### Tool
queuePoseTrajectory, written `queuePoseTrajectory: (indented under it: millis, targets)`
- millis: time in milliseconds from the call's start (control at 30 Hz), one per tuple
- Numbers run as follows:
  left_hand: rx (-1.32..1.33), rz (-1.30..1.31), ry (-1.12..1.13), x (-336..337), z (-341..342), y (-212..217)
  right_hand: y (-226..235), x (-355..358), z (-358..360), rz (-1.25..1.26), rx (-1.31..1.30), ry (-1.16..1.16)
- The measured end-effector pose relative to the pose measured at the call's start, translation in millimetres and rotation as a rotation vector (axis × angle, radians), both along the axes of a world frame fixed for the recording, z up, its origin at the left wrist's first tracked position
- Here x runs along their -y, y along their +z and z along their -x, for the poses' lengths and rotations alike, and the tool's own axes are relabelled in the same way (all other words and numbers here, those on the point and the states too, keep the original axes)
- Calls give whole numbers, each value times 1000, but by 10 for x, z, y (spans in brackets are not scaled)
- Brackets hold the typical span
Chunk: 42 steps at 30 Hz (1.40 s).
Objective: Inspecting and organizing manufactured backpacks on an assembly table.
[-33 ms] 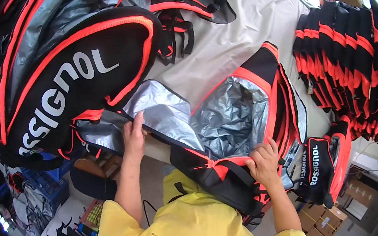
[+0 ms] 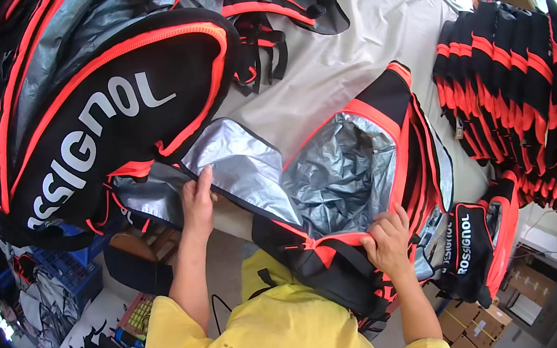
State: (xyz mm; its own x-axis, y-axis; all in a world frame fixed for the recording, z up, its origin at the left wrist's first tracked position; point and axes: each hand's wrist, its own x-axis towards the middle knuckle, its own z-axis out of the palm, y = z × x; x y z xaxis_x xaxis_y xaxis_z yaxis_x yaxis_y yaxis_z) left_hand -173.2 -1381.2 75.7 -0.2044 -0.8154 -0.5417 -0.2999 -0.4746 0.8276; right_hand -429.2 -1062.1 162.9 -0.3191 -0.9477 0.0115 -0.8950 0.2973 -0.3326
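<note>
A black backpack with orange-red trim (image 2: pixel 391 101) lies open in front of me on the pale-covered table. Its crinkled silver lining (image 2: pixel 335 184) shows through the wide opening. At its left a silver-lined flap (image 2: pixel 238 154) is folded out flat. My left hand (image 2: pixel 198 201) pinches the flap's dark lower edge, thumb on the silver side. With fingers curled over the orange-red rim, my right hand (image 2: pixel 390 244) grips the bag at the near right of the opening. The undersides of both grips are hidden.
A large black bag (image 2: pixel 121 134) with orange-red zips fills the left. To the right stands a row of similar bags (image 2: pixel 495 71), with a smaller black pouch (image 2: pixel 464 241) below it. Cardboard boxes (image 2: pixel 474 324) sit low right, a blue crate (image 2: pixel 72 276) low left. Pale cloth (image 2: pixel 372 30) covers the table.
</note>
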Motion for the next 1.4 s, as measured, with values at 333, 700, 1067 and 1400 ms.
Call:
queuePoseTrajectory:
  millis: [333, 700, 1067, 1400]
  targets:
    - [-88, 981, -571, -327, 1025, 1378, -116, 42, -162, 81, 68, 37]
    - [219, 1093, -1473, -986, 1444, -388, -174, 37, -236, 116, 166, -27]
    - [275, 517, -26, -484, 448, 197, -214, 370, -279, 119, 189, -63]
    - [-366, -91, 183, -554, -11, -736, -640, 1213, -941, -65, 276, 304]
